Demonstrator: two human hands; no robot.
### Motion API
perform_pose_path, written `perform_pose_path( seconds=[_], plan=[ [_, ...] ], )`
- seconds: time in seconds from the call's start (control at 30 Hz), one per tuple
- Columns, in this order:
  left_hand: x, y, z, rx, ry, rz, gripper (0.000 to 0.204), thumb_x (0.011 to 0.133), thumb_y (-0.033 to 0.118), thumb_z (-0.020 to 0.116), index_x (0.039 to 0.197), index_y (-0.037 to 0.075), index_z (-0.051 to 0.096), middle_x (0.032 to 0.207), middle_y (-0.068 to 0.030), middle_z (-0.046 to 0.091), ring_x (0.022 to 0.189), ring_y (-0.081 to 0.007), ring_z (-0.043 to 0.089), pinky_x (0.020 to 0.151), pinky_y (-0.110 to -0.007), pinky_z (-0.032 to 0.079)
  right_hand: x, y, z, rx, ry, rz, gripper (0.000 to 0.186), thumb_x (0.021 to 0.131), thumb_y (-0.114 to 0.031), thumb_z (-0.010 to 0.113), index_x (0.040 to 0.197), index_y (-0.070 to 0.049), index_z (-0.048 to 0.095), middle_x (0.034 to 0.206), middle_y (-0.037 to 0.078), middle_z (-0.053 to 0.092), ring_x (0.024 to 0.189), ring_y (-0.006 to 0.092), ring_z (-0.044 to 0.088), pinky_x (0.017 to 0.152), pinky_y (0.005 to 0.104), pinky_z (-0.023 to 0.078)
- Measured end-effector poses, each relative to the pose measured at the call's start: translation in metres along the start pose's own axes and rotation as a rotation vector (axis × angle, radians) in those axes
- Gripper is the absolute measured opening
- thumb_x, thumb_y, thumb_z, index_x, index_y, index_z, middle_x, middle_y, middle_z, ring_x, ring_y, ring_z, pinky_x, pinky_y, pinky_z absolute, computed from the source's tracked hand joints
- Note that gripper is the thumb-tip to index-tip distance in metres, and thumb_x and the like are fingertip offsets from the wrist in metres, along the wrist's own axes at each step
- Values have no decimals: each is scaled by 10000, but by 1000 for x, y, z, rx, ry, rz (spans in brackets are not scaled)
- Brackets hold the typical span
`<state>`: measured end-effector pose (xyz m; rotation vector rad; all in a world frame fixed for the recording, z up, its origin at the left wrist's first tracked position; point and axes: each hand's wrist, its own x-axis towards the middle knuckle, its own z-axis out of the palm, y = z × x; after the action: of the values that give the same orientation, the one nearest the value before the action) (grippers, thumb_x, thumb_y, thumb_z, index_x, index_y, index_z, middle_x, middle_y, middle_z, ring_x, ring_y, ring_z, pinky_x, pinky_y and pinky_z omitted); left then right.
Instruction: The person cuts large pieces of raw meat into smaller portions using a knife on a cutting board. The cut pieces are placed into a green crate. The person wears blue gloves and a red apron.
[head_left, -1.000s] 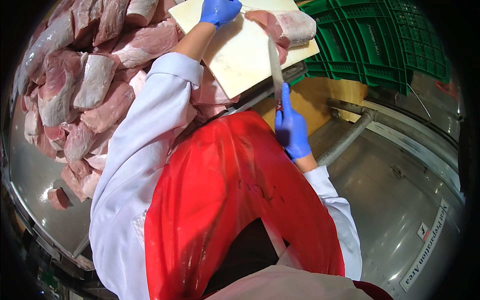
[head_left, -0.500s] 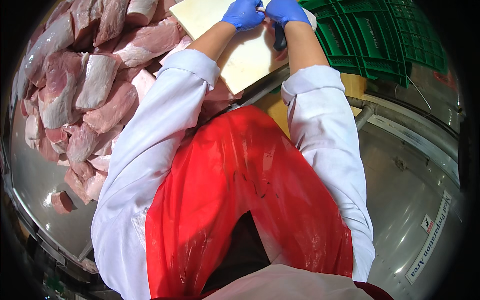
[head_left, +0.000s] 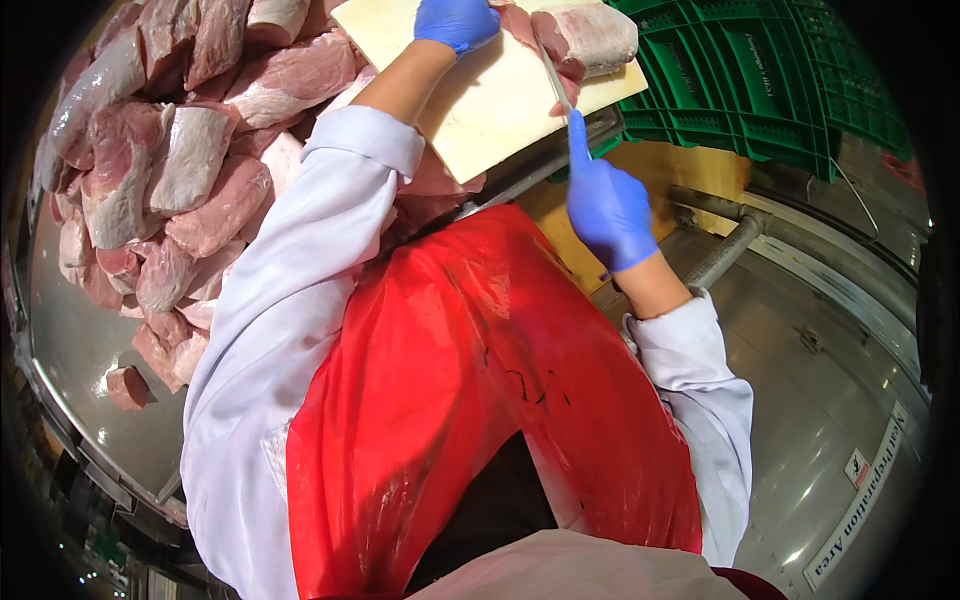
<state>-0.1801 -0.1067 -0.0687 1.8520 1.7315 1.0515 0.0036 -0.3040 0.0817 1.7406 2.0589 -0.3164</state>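
Bright light, seemingly from above, nearly washes out the cutting board (head_left: 470, 130) at 12 o'clock; between 12 and 1 the knife (head_left: 553, 78) shows as a thin pale line. Wet gloss marks the meat pile (head_left: 218, 205) at 10 o'clock. The red apron (head_left: 480, 330) glints in the centre and sinks into shadow toward 7. Glare spots the steel table (head_left: 75, 335) between 8 and 9, and streaks the steel surface (head_left: 790, 400) at 4. Straight edges bow at the rim, the corners go black, and detail at 8 o'clock is dim and blurred.
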Motion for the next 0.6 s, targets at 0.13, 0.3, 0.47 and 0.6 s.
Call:
perform_pose_path(
  seconds=[0.13, 0.3, 0.47, 0.6],
  plan=[
    [-15, 7, -26, 34, 104, 22, 170, 792, 154, 658, 937, 66, 663, 970, -252, 692, 951, -436, 662, 851, -511, 527, -27, 69, 25, 10, 230, -185, 823, 895, -43, 582, 1628, -174, 232, 884, 207, 688, 688, 390, 675, 607, 488, 534],
    [-80, 67, -5, 42, 172, 322, 209, 795, 296, 730, 891, 116, 685, 807, -113, 694, 786, -303, 660, 705, -448, 503, 35, 114, 48, 353, 792, -364, 738, 919, -88, 597, 1591, -275, 357, 816, 120, 662, 625, 348, 644, 563, 441, 531],
    [-120, 100, 56, 199, 120, 262, 105, 787, 223, 701, 798, 132, 649, 780, -98, 640, 772, -317, 619, 701, -457, 442, 108, 116, 54, 209, 878, -555, 760, 915, -126, 607, 1599, -308, 330, 764, 91, 615, 579, 324, 636, 548, 436, 538],
    [-126, 96, 55, 247, 106, 154, 71, 779, 187, 684, 765, 126, 651, 764, -100, 648, 761, -322, 625, 704, -459, 448, 118, 115, 64, 76, 767, -556, 773, 906, -144, 607, 1602, -319, 319, 703, 90, 561, 512, 306, 613, 505, 445, 536]
  ],
)
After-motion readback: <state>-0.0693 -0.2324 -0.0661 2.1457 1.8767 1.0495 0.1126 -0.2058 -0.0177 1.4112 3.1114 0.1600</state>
